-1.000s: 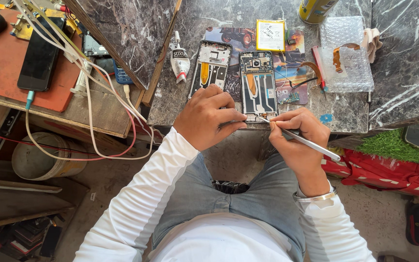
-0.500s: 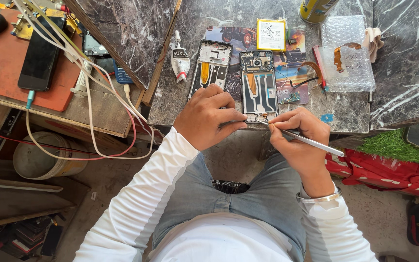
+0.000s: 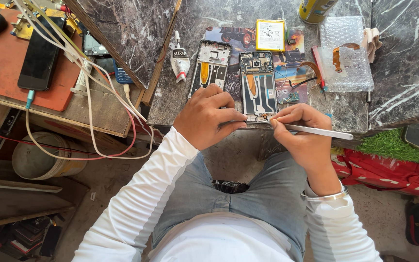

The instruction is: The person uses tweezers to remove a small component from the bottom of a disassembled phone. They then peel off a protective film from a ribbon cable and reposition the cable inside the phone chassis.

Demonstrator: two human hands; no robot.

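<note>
An opened phone frame [image 3: 258, 82] with exposed parts lies on the marble table [image 3: 190, 77], near its front edge. My left hand [image 3: 209, 115] presses its fingertips on the frame's lower end. In my right hand [image 3: 302, 132] are metal tweezers [image 3: 316, 131], and their tips touch the frame's bottom edge. A second opened phone frame [image 3: 210, 67] lies just to the left, partly hidden by my left hand.
A yellow battery [image 3: 270, 35], a glue tube [image 3: 179, 59], a small circuit board [image 3: 288, 97], a bubble-wrap bag [image 3: 347, 53] and a can [image 3: 316, 8] lie behind the frames. At left a black phone [image 3: 40, 53] and white cables [image 3: 93, 77] rest on a lower bench.
Both hands stay at the frame's lower edge. The tweezers' tips have shifted only slightly along that edge.
</note>
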